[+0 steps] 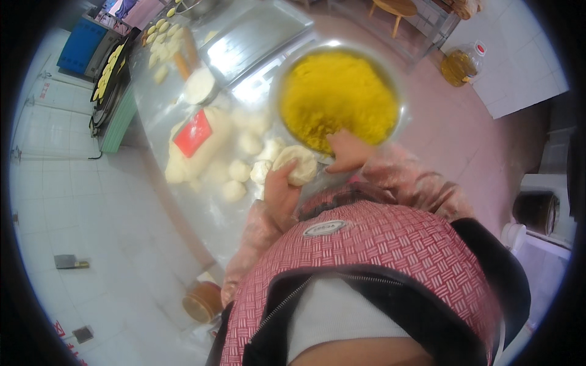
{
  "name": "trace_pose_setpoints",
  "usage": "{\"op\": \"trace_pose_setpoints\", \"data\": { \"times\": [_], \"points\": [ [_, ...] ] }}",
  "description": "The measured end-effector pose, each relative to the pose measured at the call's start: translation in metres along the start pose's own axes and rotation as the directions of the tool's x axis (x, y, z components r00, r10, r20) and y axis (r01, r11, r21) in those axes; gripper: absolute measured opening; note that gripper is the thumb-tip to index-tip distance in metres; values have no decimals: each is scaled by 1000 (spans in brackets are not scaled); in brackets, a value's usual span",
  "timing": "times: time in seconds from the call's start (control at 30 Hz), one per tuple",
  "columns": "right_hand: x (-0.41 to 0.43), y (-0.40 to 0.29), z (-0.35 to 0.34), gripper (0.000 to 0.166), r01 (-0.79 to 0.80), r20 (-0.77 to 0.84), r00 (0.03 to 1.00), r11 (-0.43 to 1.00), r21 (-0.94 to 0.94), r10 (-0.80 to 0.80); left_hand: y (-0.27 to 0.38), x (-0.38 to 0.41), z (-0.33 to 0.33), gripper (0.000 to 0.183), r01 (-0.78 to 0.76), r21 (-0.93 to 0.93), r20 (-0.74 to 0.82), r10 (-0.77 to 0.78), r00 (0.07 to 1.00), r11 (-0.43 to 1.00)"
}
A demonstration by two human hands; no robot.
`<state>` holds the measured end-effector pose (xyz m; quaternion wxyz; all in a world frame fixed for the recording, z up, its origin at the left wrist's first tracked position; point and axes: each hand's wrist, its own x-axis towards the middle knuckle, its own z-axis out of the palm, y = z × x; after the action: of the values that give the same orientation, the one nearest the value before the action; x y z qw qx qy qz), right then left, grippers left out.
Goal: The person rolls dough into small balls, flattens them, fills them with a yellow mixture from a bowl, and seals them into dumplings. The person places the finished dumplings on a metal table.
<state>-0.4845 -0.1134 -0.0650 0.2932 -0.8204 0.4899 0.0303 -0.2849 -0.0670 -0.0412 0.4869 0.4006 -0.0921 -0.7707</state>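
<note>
Cupped in my left hand (282, 190) is a round, hollowed dough wrapper (300, 164), with my thumb over its edge. My right hand (350, 148) is at the near rim of a large metal bowl (403, 112), its fingertips at the yellow crumbly filling (339, 87). Whether those fingers pinch any filling cannot be told. Several dough balls (239, 170) lie to the left of my left hand on the metal table (215, 224). Beyond them rests a big dough mass (183, 167) with a red scraper (193, 133) on top.
A bowl of flour (199, 86), a wooden rolling pin (181, 66) and shaped dough pieces (160, 45) occupy the table's far left. Behind the dough is a metal tray (256, 36). A round pan (110, 78) holds more pieces. An oil jug (460, 66) stands on the floor at right.
</note>
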Motion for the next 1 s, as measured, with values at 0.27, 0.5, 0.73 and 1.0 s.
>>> {"op": "trace_pose_setpoints", "data": {
  "times": [0.27,0.5,0.73,1.0],
  "points": [
    [-4,-5,9,44,110,-226,971,982,155,-73,3,6,-14,36,14,-140,100,0,995,990],
    [-15,-41,-19,27,353,-225,848,-194,915,479,5,5,-8,42,49,-171,154,-22,988,984],
    [-18,-76,-3,16,321,-681,719,801,505,142,-2,4,-4,36,-22,-45,270,34,962,999],
    [14,-16,-28,16,112,-689,719,963,244,91,3,4,-8,33,-177,149,184,149,972,973]
  ]
}}
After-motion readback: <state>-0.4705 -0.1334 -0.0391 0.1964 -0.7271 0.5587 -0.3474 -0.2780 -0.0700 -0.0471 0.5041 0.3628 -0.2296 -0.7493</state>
